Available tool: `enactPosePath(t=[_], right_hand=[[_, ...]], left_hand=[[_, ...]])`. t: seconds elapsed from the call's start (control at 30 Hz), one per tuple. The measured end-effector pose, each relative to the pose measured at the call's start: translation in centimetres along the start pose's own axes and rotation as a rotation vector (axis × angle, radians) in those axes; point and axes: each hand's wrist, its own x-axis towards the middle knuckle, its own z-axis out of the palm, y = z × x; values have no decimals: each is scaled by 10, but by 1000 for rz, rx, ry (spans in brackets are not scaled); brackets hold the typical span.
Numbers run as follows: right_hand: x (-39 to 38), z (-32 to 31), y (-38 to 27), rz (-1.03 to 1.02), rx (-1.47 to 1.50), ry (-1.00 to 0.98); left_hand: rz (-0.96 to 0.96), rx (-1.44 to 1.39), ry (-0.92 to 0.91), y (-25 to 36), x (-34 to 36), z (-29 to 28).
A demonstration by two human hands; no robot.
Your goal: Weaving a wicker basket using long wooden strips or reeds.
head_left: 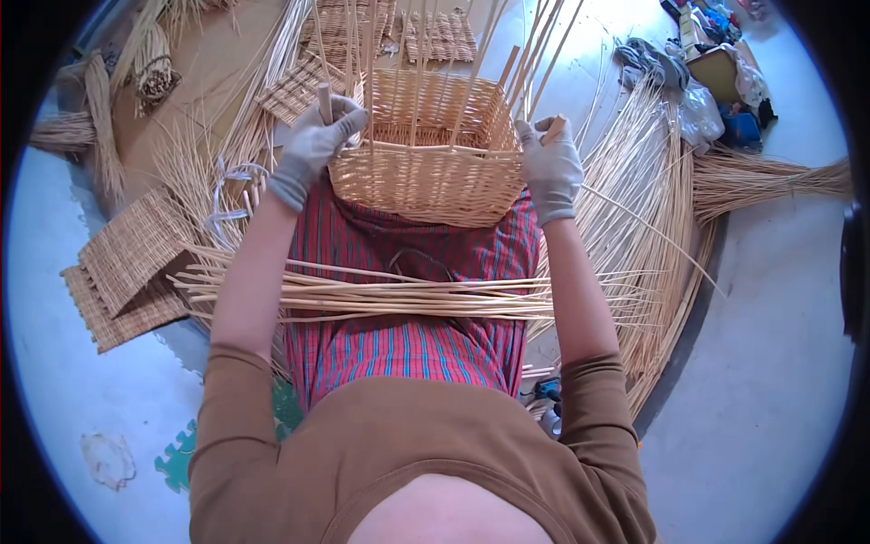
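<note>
A half-woven wicker basket (426, 186) rests on my knees, its tall upright stakes (415, 72) rising out of the rim. My left hand (313, 150), in a grey-white work glove, is closed around the thick corner post at the basket's near left. At the near right corner my gloved right hand (551, 170) is closed too, with the end of another corner post showing above its fingers. A thin weaving strand (648, 227) trails away to the right from beside that hand. A loose bunch of peeled rods (408, 299) lies across my lap on the red checked cloth (408, 349).
Long loose strands (643, 181) spread over the floor at the right, with a tied bundle (770, 181) beyond. Woven panels (136, 249) lie at the left, and more woven pieces (439, 36) lie past the basket. Bags and odds and ends (725, 72) clutter the far right.
</note>
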Motion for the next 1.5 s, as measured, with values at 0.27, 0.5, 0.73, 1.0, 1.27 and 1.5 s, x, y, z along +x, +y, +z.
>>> enactPosePath(t=[0.27, 0.5, 0.73, 1.0, 1.27, 1.5], right_hand=[[-63, 2, -29, -581, -76, 369], [-89, 1, -45, -532, -97, 22], [-185, 3, -42, -425, 570, -829], [-198, 54, -64, 159, 1363, -1007], [-90, -7, -15, 83, 1385, -44], [-101, 13, 0, 103, 1359, 31]], left_hand=[[64, -134, 15, -17, 7, -7], [310, 162, 132, 3, -43, -16], [-73, 1285, -297, -13, -170, -126], [706, 1123, 100, 6, -145, -4], [332, 535, 447, 4, -80, -31], [368, 343, 283, -24, -57, 2]])
